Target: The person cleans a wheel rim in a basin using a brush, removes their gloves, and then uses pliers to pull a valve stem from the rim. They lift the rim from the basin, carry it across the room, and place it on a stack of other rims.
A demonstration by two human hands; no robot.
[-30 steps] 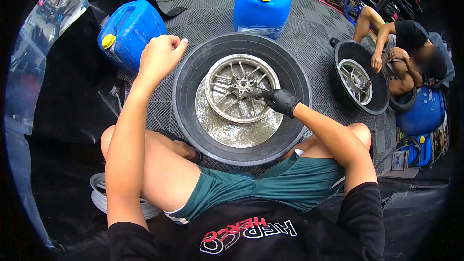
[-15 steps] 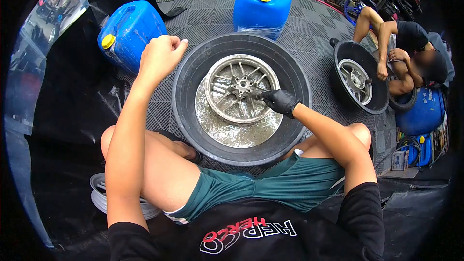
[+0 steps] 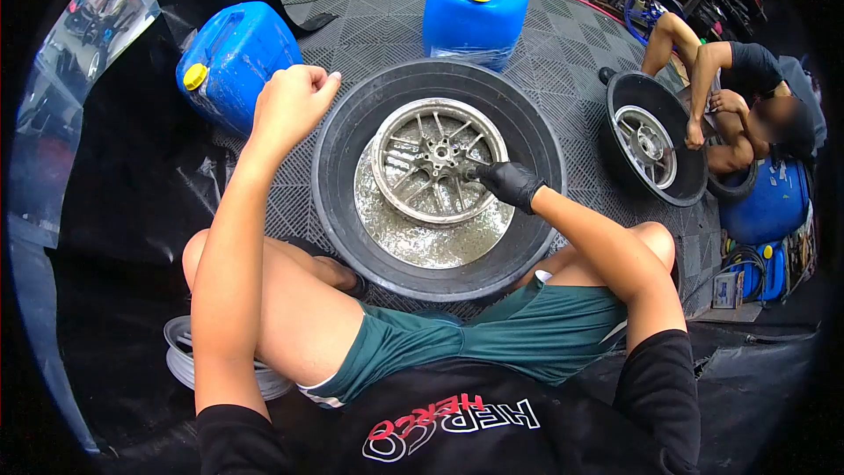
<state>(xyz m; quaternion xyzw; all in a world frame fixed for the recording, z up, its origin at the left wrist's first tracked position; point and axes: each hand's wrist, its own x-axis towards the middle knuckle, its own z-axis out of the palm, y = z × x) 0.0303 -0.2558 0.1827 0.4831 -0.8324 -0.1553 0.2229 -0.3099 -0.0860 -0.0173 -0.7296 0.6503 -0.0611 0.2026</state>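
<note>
Grey spoked metal wheel [image 3: 431, 157] sitting in a round black plastic tub [image 3: 334, 176], black-gloved right hand [image 3: 510, 186] blocking some rim, can't tell if it's clamped; bare left hand [image 3: 294, 98] loosely fisted before a blue plastic jerrycan [image 3: 230, 63]

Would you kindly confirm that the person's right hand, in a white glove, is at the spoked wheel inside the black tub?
Not quite: the glove is black, not white, as the head view shows. The right hand is indeed at the spoked wheel inside the black tub.
</note>
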